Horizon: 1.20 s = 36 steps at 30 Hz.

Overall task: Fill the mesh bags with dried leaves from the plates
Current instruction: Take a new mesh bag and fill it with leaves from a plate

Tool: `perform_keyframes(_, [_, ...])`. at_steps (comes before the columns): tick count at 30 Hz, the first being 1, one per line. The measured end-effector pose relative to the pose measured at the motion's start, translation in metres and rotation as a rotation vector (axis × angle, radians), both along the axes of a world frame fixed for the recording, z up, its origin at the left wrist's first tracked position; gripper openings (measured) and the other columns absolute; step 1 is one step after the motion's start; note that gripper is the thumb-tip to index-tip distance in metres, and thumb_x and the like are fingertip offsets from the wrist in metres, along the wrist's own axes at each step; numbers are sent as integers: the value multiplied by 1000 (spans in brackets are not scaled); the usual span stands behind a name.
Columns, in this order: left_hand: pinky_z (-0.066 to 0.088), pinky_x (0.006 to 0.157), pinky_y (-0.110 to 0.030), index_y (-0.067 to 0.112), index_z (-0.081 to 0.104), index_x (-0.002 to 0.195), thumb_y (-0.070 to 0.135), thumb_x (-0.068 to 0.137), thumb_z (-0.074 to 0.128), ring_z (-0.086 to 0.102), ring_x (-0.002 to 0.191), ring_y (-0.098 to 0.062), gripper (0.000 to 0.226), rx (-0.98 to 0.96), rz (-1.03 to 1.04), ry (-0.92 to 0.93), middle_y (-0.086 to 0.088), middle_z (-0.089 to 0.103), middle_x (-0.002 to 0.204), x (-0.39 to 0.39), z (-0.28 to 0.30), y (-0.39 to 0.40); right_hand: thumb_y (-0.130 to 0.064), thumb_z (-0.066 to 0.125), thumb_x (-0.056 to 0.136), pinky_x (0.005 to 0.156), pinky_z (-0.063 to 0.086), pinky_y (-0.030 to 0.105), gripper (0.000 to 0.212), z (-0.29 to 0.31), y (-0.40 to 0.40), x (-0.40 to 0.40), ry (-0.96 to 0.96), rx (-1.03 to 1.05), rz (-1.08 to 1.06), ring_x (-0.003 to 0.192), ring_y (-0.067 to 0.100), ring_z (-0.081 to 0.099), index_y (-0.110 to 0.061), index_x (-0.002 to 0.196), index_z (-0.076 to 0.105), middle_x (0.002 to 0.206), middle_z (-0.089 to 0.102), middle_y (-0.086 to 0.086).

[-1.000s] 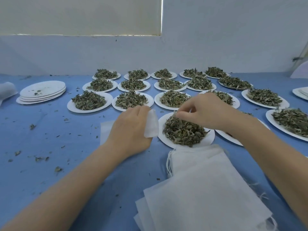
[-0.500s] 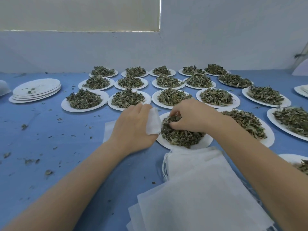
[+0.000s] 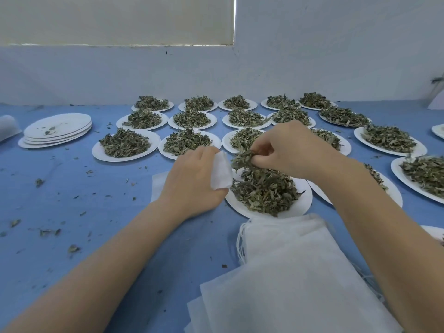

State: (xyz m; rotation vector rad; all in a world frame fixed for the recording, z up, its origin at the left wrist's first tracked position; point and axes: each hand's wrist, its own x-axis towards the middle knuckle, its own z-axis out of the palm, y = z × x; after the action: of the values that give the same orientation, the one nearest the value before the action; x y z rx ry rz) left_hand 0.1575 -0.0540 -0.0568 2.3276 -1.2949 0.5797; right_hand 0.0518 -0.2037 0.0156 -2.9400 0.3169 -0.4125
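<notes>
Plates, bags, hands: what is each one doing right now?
Left hand: grips a mesh bag.
Right hand: pinches a tuft of dried leaves.
Nearest plate: heaped with leaves.
Stack of plates: nearly bare, a few crumbs.
Pile of bags: flat, unfilled.

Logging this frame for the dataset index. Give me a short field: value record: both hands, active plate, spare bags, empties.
left hand: left hand grips the open mesh bag beside the near plate
right hand: right hand pinches a bunch of dried leaves above the near plate
active plate: near plate with a leaf heap on it
spare bags: pile of mesh bags at the near edge, strings at its left side
empties: stack of empty plates, far left
surface: blue table, leaf crumbs scattered
</notes>
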Motion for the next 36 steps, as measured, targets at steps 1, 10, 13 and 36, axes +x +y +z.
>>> perform_keyframes(1, [32,83,-35,2,49,120,27,70,70,52,98,-34,60,-3,-3,-7,-14,57,110,0,1,-2,-25,61,87,55,42,18,13,1,3,0,17,-40,2,63,3,52,-22,90,73,67,59,-13])
perform_keyframes(10, [40,81,-42,1,54,110,27,72,66,54,91,-34,48,11,-32,-31,-13,59,100,-6,-1,-16,-26,60,85,76,52,33,15,-2,17,5,30,-113,88,79,12,54,-26,95,71,79,62,-8])
perform_keyframes(13, [42,72,-40,-2,58,105,18,67,72,56,82,-36,45,-115,-53,28,-17,61,91,-11,-2,-15,-18,72,77,77,49,25,15,-11,14,7,-76,153,112,72,3,56,-23,88,63,76,64,-9])
perform_keyframes(36, [33,73,-21,11,55,112,22,71,71,54,91,-19,46,-345,-81,163,-1,60,100,-3,-5,-13,-9,74,77,73,54,14,21,-11,8,2,-169,645,129,69,6,70,-15,97,74,79,74,-3])
